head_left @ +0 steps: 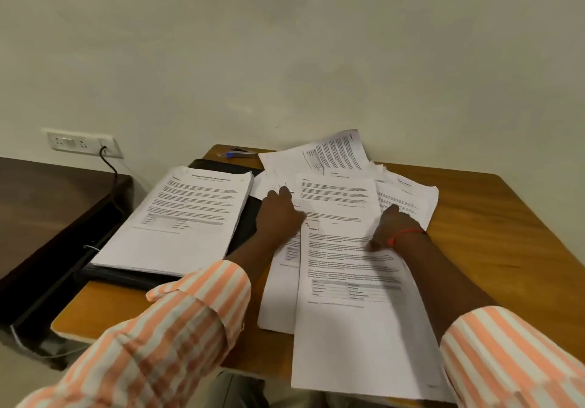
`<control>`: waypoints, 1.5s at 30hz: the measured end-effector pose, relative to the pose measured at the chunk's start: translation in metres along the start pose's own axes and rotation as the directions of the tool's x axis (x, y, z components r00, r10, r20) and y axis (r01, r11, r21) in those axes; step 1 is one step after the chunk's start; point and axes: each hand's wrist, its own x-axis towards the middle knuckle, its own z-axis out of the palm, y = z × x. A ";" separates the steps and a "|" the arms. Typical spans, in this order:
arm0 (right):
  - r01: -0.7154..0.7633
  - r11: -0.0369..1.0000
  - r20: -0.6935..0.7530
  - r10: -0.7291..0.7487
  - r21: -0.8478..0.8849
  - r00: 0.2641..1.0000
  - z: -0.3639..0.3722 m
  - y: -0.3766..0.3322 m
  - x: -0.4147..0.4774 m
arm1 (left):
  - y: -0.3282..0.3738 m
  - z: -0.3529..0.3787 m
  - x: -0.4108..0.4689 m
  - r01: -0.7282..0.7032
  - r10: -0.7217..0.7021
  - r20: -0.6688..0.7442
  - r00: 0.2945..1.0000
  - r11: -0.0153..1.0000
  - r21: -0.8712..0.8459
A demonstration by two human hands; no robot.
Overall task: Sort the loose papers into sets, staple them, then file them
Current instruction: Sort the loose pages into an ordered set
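Note:
Loose printed papers (340, 166) lie scattered over the middle and back of the wooden table (493, 227). A neat thick stack of papers (180, 220) rests on a black file folder (247, 217) at the left. One long sheet (357, 322) hangs over the near table edge. My left hand (278, 214) lies on the loose sheets beside the folder, fingers spread flat. My right hand (391, 227), with a red thread at the wrist, presses on the sheets to the right. Whether either hand pinches a sheet is hidden. A blue stapler (237, 153) sits at the table's far edge.
A dark brown desk (38, 205) stands to the left, lower than the table. A wall socket (80, 143) with a black cable plugged in is on the wall behind it. The plain wall rises right behind the table.

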 end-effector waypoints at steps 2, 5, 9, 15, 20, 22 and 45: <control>0.052 0.996 -0.094 -0.045 0.071 0.995 -0.010 0.005 0.010 | 0.006 0.000 0.006 -0.013 0.004 -0.094 0.996 0.995 -0.100; 0.251 0.866 -0.278 -0.136 0.433 0.951 -0.013 0.010 0.021 | 0.015 0.001 0.012 -0.090 0.040 -0.163 0.986 0.946 -0.312; 0.408 0.427 -0.375 -0.162 0.807 0.913 -0.001 0.015 0.022 | 0.022 0.011 0.015 0.005 0.011 0.024 1.000 0.800 -0.599; 0.315 0.061 -0.297 -0.203 0.947 0.933 0.014 0.024 0.019 | 0.020 0.006 0.016 -0.036 0.048 0.002 0.999 0.775 -0.631; 0.338 0.080 -0.325 -0.139 0.938 0.935 0.016 0.019 0.034 | 0.017 0.010 0.014 -0.034 0.093 0.053 0.994 0.739 -0.672; 0.333 0.165 -0.325 -0.074 0.928 0.943 0.018 0.020 0.040 | 0.016 0.011 0.016 0.008 0.058 0.075 0.995 0.737 -0.676; 0.335 0.821 -0.468 -0.094 0.463 0.878 0.026 0.017 0.039 | 0.015 0.020 0.007 0.099 -0.098 0.022 0.995 0.911 -0.400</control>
